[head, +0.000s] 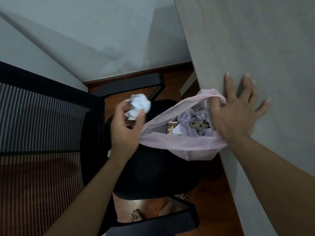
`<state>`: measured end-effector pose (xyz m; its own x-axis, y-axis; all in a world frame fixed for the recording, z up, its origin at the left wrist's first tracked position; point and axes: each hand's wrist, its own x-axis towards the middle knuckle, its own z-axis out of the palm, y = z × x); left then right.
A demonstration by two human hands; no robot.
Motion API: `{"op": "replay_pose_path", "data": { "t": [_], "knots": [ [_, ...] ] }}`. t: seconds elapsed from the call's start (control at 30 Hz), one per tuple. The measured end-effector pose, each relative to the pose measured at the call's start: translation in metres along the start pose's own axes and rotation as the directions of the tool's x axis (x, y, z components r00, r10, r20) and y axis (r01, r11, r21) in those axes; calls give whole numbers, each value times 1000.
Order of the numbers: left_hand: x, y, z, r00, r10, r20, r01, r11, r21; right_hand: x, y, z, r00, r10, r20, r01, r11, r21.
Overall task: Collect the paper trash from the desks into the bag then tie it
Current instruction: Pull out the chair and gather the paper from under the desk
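A thin pink plastic bag [179,145] hangs open between my hands, over the chair seat and against the edge of the grey desk [255,40]. Inside it lie crumpled white papers [196,114] and spotted paper cups [199,125]. My left hand [125,132] grips a crumpled white paper ball [139,106] just left of the bag's mouth, and the bag's left rim meets this hand. My right hand [238,109] lies on the desk top with fingers spread and straight, its thumb hooked over the bag's right rim at the desk edge.
A black office chair stands below me, with its mesh back [39,133] at the left, its seat [153,176] under the bag, and armrests far [136,84] and near [162,222]. Wooden floor [213,201] and bare feet [136,217] show beneath. A pale wall [102,40] is behind.
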<state>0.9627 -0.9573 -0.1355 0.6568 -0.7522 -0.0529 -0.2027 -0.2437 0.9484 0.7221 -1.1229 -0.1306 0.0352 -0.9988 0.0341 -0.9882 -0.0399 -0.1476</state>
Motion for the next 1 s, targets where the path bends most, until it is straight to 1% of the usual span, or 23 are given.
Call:
{"op": "replay_pose_path", "data": {
  "t": [0.07,0.1,0.13,0.17,0.23,0.3,0.37,0.43,0.47,0.53,0.57,0.6,0.67,0.7,0.73,0.77,0.83,0.87,0.93,1.0],
  "knots": [
    [-13,11,22,971,101,218,-103,995,-1,-1,1,0,1000,-8,7,8,1000,-9],
    [-19,12,34,942,100,321,-107,994,4,-1,2,0,1000,-9,8,9,1000,-6],
    [-24,9,46,911,67,406,-87,996,29,-1,2,0,1000,-8,7,8,1000,-1],
    [-27,4,57,888,24,459,-63,995,71,-1,2,-1,1000,-8,4,8,1000,6],
    [-28,-8,74,875,-46,481,-30,988,149,-1,1,-2,1000,-8,1,8,1000,13],
    [-27,-20,84,885,-92,457,-4,979,206,-1,1,-1,1000,-10,2,10,1000,8],
    [-27,-26,86,878,-153,454,32,964,265,-1,1,0,1000,-5,-6,5,1000,11],
    [-30,-27,78,887,-138,441,12,961,276,-2,0,0,1000,-2,-13,2,1000,22],
    [-31,-27,71,909,-102,404,-8,965,261,-2,0,-1,1000,0,-17,0,1000,25],
    [-32,-31,51,968,14,249,-70,973,219,-2,-1,-1,1000,5,-15,-5,1000,22],
    [-33,-38,40,987,63,151,-96,970,222,-2,-1,-1,1000,7,-14,-7,1000,20],
    [-34,-47,29,996,77,49,-86,967,239,-1,-1,-1,1000,9,-14,-9,1000,20],
    [-37,-74,8,991,-3,-131,42,954,296,-1,-1,-1,1000,12,-17,-11,1000,20],
    [-39,-90,-1,977,-58,-206,128,928,350,-2,-1,0,1000,11,-19,-10,1000,19],
    [-41,-108,-10,961,-122,-250,219,885,411,-2,-1,0,1000,9,-19,-8,1000,20],
    [-43,-127,-17,944,-207,-255,308,831,463,-1,0,0,1000,7,-18,-6,1000,21],
    [-46,-162,-28,897,-404,-180,433,720,542,-1,0,1,1000,6,-19,-6,1000,18],
    [-47,-177,-31,873,-474,-119,448,679,581,-1,0,1,1000,7,-21,-7,1000,13],
    [-50,-202,-33,843,-537,-35,420,615,667,-1,-1,1,1000,9,-24,-9,1000,8],
    [-49,-218,-30,829,-559,-23,409,577,707,-1,0,2,1000,6,-23,-6,1000,8]
  ]
}}
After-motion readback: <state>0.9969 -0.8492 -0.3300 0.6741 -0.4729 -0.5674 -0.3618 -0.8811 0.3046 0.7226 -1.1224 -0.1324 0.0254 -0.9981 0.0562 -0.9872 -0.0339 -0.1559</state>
